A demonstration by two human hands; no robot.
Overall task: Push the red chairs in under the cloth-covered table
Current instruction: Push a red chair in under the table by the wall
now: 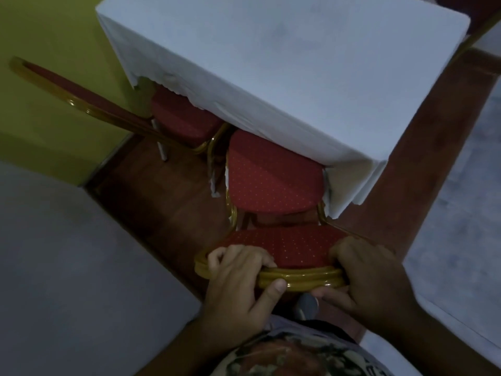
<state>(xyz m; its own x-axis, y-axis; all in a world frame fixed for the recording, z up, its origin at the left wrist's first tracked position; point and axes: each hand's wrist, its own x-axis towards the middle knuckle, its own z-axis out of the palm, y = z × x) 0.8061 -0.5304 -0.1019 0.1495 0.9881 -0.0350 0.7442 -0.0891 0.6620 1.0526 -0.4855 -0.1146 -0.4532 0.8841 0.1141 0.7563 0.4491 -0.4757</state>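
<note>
Red chair point(273, 183) seat half under the cloth-covered table point(284, 66) — our left hand point(238, 278) and right hand point(371, 278) clamp its gold backrest point(301, 278); we'd push straight, evenly — cloth may snag.

You have no readable text here: no label, brand, number or sign shows on anything in view. The shirt point(292, 356) at the bottom edge carries a printed pattern, and near its right edge sit a few dark marks that might be letters, but they are too blurred to read.
</note>
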